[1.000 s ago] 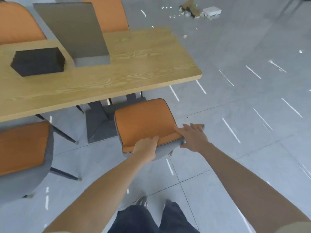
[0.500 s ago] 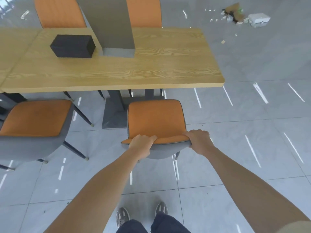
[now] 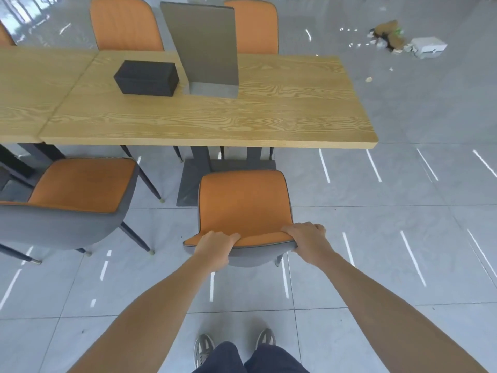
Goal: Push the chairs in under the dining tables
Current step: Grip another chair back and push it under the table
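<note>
1. Grey tile floor takes up most of the view, with a little pile of rubbish way off at the far right.
2. Wooden dining table runs across the middle, and a second table butts up against its left end.
3. Orange chair with a grey shell stands on the floor just out from the table's near edge, towards the right half, its back facing the person. It's not under the tabletop.
4. Another chair sits by the near edge to the left, angled and pulled out. Two more chairs are tucked along the far edge.
5. Grey upright board stands mid-table near the far edge, with a black box just beside it on the left.
6. Left hand grips the top rim of the chair's back at its left end, with the thumb on the orange side.
7. Right hand is curled over the rim's right corner.
8. Grey shoes are at the bottom edge.
</note>
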The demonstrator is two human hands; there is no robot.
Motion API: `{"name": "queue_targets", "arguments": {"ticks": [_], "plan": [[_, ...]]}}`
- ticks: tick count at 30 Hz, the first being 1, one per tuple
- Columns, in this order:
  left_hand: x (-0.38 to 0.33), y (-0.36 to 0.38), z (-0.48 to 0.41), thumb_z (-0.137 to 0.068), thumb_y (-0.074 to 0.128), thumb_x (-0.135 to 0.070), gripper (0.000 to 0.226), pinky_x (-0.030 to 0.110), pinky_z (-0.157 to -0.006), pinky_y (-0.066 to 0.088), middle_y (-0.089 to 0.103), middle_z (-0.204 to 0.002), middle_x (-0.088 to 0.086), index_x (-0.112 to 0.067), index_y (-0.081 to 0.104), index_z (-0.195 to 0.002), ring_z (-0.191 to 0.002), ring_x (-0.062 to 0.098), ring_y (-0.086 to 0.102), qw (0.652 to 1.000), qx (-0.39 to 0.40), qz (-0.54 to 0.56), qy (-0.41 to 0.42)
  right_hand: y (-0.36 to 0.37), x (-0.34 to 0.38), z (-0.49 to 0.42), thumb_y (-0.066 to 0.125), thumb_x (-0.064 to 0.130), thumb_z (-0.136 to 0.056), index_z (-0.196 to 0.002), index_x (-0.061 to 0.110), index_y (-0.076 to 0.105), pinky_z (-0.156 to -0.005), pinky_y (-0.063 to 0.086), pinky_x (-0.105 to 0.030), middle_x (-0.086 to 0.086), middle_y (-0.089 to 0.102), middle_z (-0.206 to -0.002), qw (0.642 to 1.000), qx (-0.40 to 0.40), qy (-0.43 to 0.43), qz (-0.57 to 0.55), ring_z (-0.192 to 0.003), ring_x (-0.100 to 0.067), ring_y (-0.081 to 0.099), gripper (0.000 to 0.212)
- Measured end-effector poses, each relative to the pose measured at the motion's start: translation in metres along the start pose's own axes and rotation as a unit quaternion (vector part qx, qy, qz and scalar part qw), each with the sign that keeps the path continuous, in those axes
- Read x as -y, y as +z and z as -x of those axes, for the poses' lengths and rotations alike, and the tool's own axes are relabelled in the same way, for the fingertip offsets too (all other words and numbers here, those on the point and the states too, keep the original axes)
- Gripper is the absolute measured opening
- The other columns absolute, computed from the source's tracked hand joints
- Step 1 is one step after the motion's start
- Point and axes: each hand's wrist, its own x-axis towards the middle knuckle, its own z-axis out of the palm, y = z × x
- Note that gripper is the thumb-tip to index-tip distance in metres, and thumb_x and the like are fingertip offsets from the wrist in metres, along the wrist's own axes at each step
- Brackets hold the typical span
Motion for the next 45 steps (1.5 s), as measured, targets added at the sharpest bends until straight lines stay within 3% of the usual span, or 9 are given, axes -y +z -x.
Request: {"name": "queue_targets", "arguments": {"ticks": [2, 6, 10, 16, 24, 31, 45], "plan": [[0.013, 0.002, 0.010, -0.084, 0.047, 0.003, 0.050, 0.034, -0.066, 0.043, 0.060, -0.082, 0.008, -0.017, 0.044, -0.130, -0.073, 0.025, 0.048, 1.000, 0.005, 0.006, -0.008, 0.002, 0.015, -0.001, 0.051, 0.008, -0.089, -0.126, 0.029, 0.052, -0.096, 0.028, -0.040, 0.002, 0.057, -0.120, 1.000, 0.003, -0.007, -0.001, -0.119, -0.026, 0.046, 0.042], [0.038, 0.006, 0.030, -0.084, 0.048, 0.004, 0.052, 0.032, -0.065, 0.042, 0.056, -0.083, 0.007, -0.018, 0.044, -0.131, -0.075, 0.025, 0.051, 1.000, 0.013, 0.009, -0.019, 0.004, 0.048, -0.002, 0.049, 0.005, -0.089, -0.123, 0.027, 0.053, -0.096, 0.028, -0.040, 0.001, 0.057, -0.120, 1.000, 0.003, -0.015, 0.001, -0.117, -0.026, 0.047, 0.041], [0.065, 0.009, 0.044, -0.083, 0.054, 0.002, 0.056, 0.033, -0.068, 0.044, 0.066, -0.100, 0.009, -0.021, 0.044, -0.132, -0.088, 0.029, 0.060, 0.999, 0.027, 0.019, -0.040, 0.008, 0.080, -0.005, 0.048, 0.005, -0.089, -0.125, 0.028, 0.052, -0.098, 0.028, -0.040, 0.002, 0.057, -0.119, 1.000, 0.001, -0.019, 0.000, -0.117, -0.025, 0.047, 0.043], [0.094, 0.012, 0.049, -0.084, 0.054, 0.004, 0.059, 0.039, -0.083, 0.054, 0.066, -0.109, 0.008, -0.022, 0.043, -0.135, -0.099, 0.029, 0.062, 0.999, 0.017, 0.034, -0.036, 0.011, 0.108, -0.012, 0.047, 0.004, -0.091, -0.127, 0.029, 0.052, -0.100, 0.029, -0.041, 0.001, 0.059, -0.119, 1.000, -0.011, -0.008, 0.001, -0.116, -0.026, 0.048, 0.044], [0.121, 0.009, 0.045, -0.084, 0.056, 0.004, 0.060, 0.037, -0.082, 0.052, 0.064, -0.111, 0.007, -0.024, 0.043, -0.136, -0.101, 0.028, 0.061, 0.998, -0.008, 0.053, -0.026, 0.008, 0.129, -0.024, 0.044, 0.001, -0.090, -0.126, 0.028, 0.053, -0.098, 0.030, -0.042, 0.000, 0.060, -0.118, 1.000, -0.026, 0.001, -0.006, -0.114, -0.027, 0.049, 0.046], [0.124, 0.008, 0.035, -0.089, 0.045, 0.002, 0.057, 0.035, -0.086, 0.048, 0.060, -0.114, 0.009, -0.024, 0.040, -0.139, -0.106, 0.028, 0.058, 0.998, -0.043, 0.031, -0.016, 0.007, 0.129, -0.034, 0.046, -0.002, -0.088, -0.130, 0.029, 0.049, -0.104, 0.028, -0.042, 0.001, 0.059, -0.123, 0.999, -0.034, 0.014, 0.007, -0.118, -0.027, 0.047, 0.052], [0.154, -0.005, 0.022, -0.089, 0.046, 0.001, 0.062, 0.036, -0.090, 0.050, 0.059, -0.121, 0.007, -0.027, 0.034, -0.143, -0.109, 0.027, 0.057, 0.999, -0.049, 0.015, -0.012, -0.008, 0.145, -0.055, 0.055, 0.011, -0.093, -0.137, 0.026, 0.042, -0.102, 0.031, -0.045, -0.002, 0.054, -0.130, 1.000, 0.007, 0.004, 0.021, -0.119, -0.029, 0.047, 0.048]]}}
